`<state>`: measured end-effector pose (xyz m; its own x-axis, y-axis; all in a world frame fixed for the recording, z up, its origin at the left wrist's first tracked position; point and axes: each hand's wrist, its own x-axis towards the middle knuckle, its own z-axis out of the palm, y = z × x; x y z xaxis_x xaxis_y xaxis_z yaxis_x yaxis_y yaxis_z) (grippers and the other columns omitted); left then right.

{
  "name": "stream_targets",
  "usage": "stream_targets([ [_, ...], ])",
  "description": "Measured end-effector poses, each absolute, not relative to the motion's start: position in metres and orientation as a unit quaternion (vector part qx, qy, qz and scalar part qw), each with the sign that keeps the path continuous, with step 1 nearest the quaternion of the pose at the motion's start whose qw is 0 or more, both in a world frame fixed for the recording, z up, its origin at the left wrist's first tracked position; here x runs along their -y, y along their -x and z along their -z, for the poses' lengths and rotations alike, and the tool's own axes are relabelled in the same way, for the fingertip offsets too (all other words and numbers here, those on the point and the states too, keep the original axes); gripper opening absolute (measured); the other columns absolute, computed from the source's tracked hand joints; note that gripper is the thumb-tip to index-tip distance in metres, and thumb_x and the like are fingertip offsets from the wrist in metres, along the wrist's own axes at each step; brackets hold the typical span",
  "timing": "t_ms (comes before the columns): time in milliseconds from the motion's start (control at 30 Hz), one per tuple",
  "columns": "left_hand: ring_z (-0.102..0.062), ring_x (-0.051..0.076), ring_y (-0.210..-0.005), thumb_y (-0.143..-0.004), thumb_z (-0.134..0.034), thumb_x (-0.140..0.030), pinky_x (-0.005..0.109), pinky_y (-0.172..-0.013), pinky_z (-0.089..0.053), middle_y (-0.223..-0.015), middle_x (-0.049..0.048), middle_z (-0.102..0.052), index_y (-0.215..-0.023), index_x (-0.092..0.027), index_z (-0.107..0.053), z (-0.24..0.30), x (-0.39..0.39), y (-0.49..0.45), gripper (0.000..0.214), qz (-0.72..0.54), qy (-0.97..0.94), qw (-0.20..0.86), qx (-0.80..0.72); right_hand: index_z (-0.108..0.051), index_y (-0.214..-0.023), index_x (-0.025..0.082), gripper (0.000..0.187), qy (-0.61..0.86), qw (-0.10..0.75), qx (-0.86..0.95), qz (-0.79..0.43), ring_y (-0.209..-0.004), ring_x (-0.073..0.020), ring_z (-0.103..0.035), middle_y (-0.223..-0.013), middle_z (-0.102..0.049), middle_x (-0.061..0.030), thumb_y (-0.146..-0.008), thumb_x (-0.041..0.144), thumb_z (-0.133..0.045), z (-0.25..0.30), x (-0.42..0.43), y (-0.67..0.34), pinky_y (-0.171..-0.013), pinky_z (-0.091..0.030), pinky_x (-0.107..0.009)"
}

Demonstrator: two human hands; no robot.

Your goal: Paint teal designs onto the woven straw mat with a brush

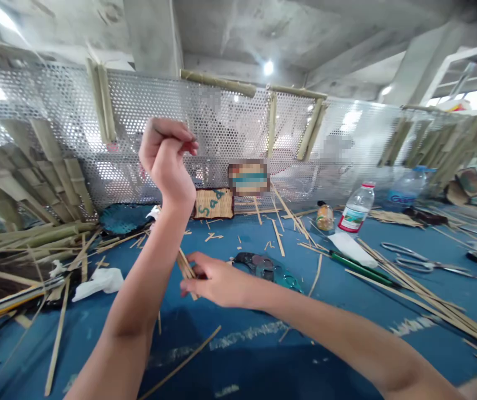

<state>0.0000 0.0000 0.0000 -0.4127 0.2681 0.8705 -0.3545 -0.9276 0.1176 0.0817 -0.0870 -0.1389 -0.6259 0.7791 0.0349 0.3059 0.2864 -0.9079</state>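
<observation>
right hand [215, 280] pinches the bamboo strips [185, 265]; left hand [167, 153] is raised, fingertips pressed together, on what i cannot tell. best, i judge, to hold the strips firm and aligned.

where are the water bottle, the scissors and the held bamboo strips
water bottle [354, 218]: head view, on its label
scissors [427, 264]: head view, near the pivot
bamboo strips [184, 264]: head view, on the upper ends

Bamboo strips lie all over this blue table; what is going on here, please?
A person works at a blue table with bare hands. The right hand grips a short bundle of bamboo strips low over the table. The left hand is raised high, fingers curled shut; whether it pinches anything cannot be seen. Loose strips, scissors and a water bottle are to the right, before a perforated metal screen.
</observation>
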Motion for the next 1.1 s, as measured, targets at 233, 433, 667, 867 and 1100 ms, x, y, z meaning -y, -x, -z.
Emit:
stream_targets([
  [233,-0.048,0.011,-0.052,-0.065,-0.044,-0.004,0.024,-0.045,-0.036,-0.064,0.0005,-0.049,-0.059,-0.021,-0.055,0.001,0.002,-0.015,0.022,-0.823,-0.513,0.232,0.074,-0.061,-0.093,0.017,0.017,0.441,0.292,0.76,-0.377,-0.052,-0.0083,-0.047,-0.066,-0.056,0.0022,-0.091,0.03,-0.05,0.123,0.033,-0.128,-0.052,-0.037,-0.021],
  [433,-0.054,0.011,-0.053,-0.067,-0.042,0.002,0.023,-0.046,-0.036,-0.068,0.0023,-0.057,-0.06,-0.019,-0.06,0.004,0.014,-0.019,0.028,-0.731,-0.612,0.291,0.076,-0.059,-0.084,0.016,0.015,0.53,0.364,0.716,-0.27,-0.054,-0.0103,-0.046,-0.064,-0.055,0.0002,-0.089,0.025,-0.047,0.11,-0.013,-0.205,-0.058,-0.034,-0.025],
  [667,-0.063,0.017,-0.083,-0.083,-0.047,-0.013,0.029,-0.073,-0.048,-0.088,0.0019,-0.065,-0.085,-0.021,-0.064,0.009,-0.03,-0.003,0.019,-0.594,-0.766,0.206,-0.136,-0.055,-0.069,0.016,0.023,0.563,0.35,0.699,-0.266,-0.058,-0.012,-0.048,-0.06,-0.054,0.0002,-0.083,0.034,-0.053,0.109,-0.025,-0.276,-0.063,-0.036,-0.027],
  [867,-0.063,0.024,-0.089,-0.075,-0.075,-0.026,0.037,-0.083,-0.051,-0.09,0.005,-0.069,-0.088,-0.017,-0.069,0.082,-0.101,-0.032,0.016,-0.254,-0.881,0.223,-0.33,-0.068,-0.095,0.015,0.024,0.562,0.309,0.707,-0.299,-0.072,-0.014,-0.059,-0.081,-0.069,-0.0056,-0.084,0.034,-0.058,0.12,-0.032,-0.289,-0.073,-0.043,-0.027],
  [1100,-0.063,0.021,-0.095,-0.093,-0.057,-0.034,0.04,-0.08,-0.055,-0.115,0.009,-0.062,-0.116,-0.016,-0.06,0.159,-0.153,-0.022,0.029,-0.075,-0.885,0.218,-0.404,-0.061,-0.114,0.011,0.029,0.681,0.305,0.632,-0.208,-0.091,-0.0184,-0.062,-0.11,-0.064,-0.011,-0.092,0.031,-0.056,0.167,-0.075,-0.299,-0.082,-0.051,-0.035],
])
